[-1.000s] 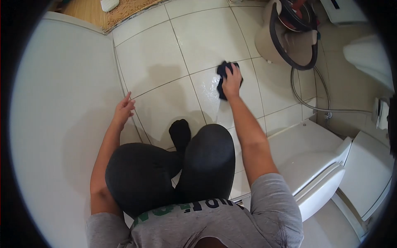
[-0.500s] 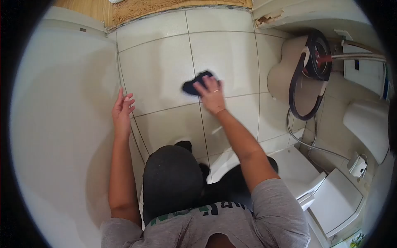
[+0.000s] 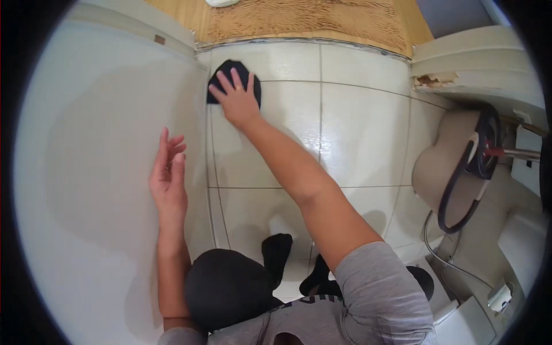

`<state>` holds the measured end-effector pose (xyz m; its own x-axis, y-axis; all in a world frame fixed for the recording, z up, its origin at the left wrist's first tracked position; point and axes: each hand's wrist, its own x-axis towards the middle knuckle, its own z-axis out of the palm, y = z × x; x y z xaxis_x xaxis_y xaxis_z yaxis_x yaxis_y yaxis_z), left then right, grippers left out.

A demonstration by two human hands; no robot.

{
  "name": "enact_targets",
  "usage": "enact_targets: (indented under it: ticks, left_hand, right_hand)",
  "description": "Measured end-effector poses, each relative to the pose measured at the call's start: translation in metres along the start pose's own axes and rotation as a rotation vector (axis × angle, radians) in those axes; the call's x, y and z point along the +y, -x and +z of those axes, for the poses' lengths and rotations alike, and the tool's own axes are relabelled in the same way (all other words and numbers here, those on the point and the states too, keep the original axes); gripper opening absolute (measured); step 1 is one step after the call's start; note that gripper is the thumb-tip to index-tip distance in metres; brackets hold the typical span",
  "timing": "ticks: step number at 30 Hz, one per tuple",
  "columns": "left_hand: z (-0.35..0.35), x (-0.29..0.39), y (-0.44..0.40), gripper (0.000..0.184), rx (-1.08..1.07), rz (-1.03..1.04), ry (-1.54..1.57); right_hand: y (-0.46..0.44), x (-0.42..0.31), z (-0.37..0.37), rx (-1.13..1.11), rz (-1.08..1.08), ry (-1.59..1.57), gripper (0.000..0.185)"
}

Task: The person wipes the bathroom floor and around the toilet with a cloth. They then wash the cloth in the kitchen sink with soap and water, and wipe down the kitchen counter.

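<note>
Spread flat, my right hand presses on a dark cloth lying on the tiled floor. Its fingers are stretched apart over the cloth, near the far left corner by the door. The palm hides part of the cloth. My left hand is raised beside the white door, palm turned up, fingers apart and slightly bent, holding nothing. Whether it touches the door cannot be told.
A brown shaggy mat lies beyond the threshold. On the right stands a mop bucket with a dark handle, a hose trailing below it. The door frame is chipped. My feet in black socks are on the floor.
My right hand has slid the cloth forward and to the left, toward the door corner. The view has shifted forward. My left hand's palm has turned more upward, still beside the door.
</note>
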<state>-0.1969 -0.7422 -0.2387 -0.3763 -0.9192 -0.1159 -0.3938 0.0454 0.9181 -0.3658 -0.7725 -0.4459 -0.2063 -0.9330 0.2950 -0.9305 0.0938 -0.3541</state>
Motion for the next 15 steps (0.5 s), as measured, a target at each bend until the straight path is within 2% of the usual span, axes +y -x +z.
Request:
enact_targets:
  ticks: [2, 4, 5, 6, 8, 9, 11, 15]
  left_hand:
    - [-0.004, 0.008, 0.007, 0.047, -0.036, -0.009, -0.025]
    - [-0.005, 0.015, 0.007, 0.047, -0.027, -0.006, -0.032]
    - [-0.006, 0.016, 0.008, 0.047, -0.039, -0.002, -0.045]
    - [-0.006, 0.014, 0.008, 0.047, -0.043, -0.006, -0.043]
    - [-0.005, 0.010, 0.003, 0.047, -0.070, 0.004, -0.086]
    - [-0.005, 0.008, -0.001, 0.047, -0.085, 0.017, -0.080]
    - [-0.006, 0.007, 0.003, 0.047, -0.072, -0.002, -0.087]
    - [-0.001, 0.004, -0.002, 0.046, -0.082, -0.025, -0.046]
  right_hand:
    - [-0.030, 0.013, 0.007, -0.015, 0.165, -0.171, 0.038]
    - [-0.055, 0.010, 0.001, 0.332, 0.562, -0.302, 0.034]
    - [-0.067, 0.010, 0.001, 0.386, 0.465, -0.383, 0.035]
    - [-0.070, 0.002, -0.010, 0.174, 0.333, -0.321, 0.037]
    - [-0.070, 0.005, 0.023, 0.062, 0.160, -0.143, 0.041]
    - [-0.073, 0.011, 0.018, -0.039, 0.164, -0.177, 0.042]
    - [-0.062, 0.022, 0.006, -0.025, 0.131, -0.112, 0.041]
    - [-0.004, 0.116, -0.043, 0.065, 0.243, -0.005, 0.043]
